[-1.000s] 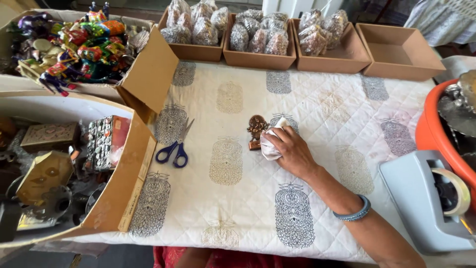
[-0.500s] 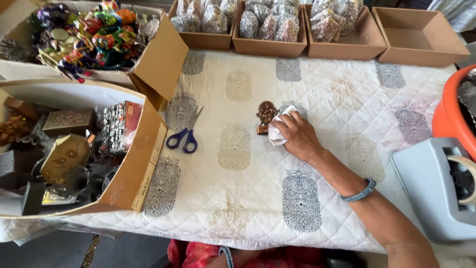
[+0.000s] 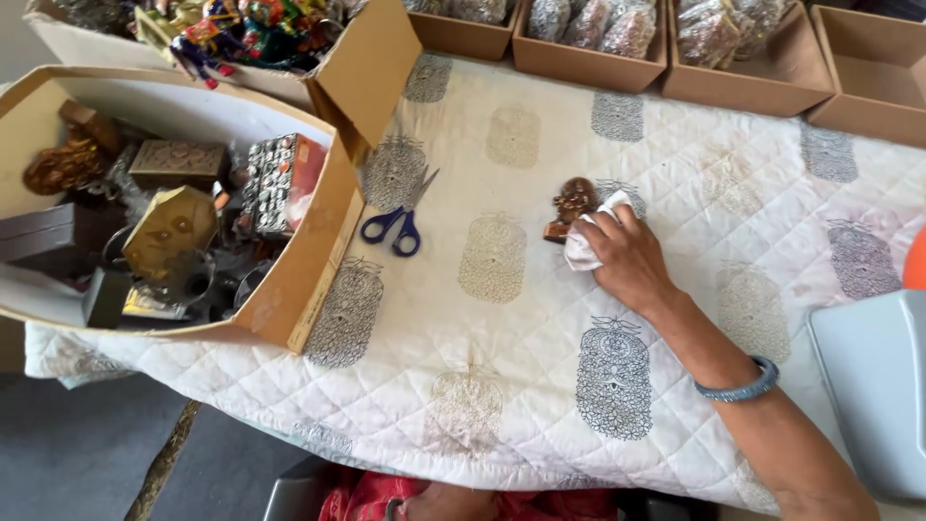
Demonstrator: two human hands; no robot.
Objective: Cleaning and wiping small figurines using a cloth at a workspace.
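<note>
Right hand (image 3: 629, 259) down on the counter (image 3: 502, 386) — fingers clutching a white cloth (image 3: 582, 246) against the small brown figurine (image 3: 571, 205) mid-quilt; blue-handled scissors (image 3: 397, 220) lie nearby, brown cardboard boxes (image 3: 588, 60) along the far edge.

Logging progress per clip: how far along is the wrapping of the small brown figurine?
Done: wrapped bundles fill the far boxes. In hand: the right hand presses white paper against the brown figurine, mostly uncovered. Left: covering it; one far box looks empty. Left hand unseen.
</note>
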